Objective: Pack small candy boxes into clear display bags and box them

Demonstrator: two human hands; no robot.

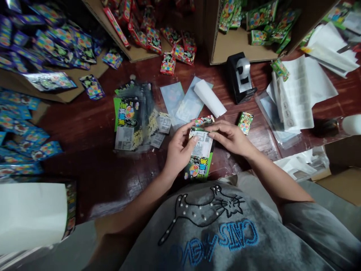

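"Grey, mottled cloth first: a shirt [158,248] with a cat [194,209] outlined in dark cord and dotted with pearly beads, blue stitched lettering [239,235] nearer still."

"And beyond it?"

"Dark red, glossy wood, the table [93,158]. At its near edge, right by the shirt, is a flat pouch [203,154], shiny, printed black and green, with a pale rectangular label [203,145]."

"How do the hands meet it?"

"Left hand [179,148] holds it, thumb laid over the label. Right hand [231,137] arches in from the right, fingers bent and narrowly gathered at the pouch's far edge. Whether they pinch the pouch or the small red packet [203,120] just beyond, one cannot tell. Both forearms are bare, slanting inward."

"What surrounds them?"

"On the left, a slick stack of similar pouches [128,120]; farther, a smooth white roll [210,98]. On the right, a small green box [245,123] and, farther, a black tape dispenser [239,84]."
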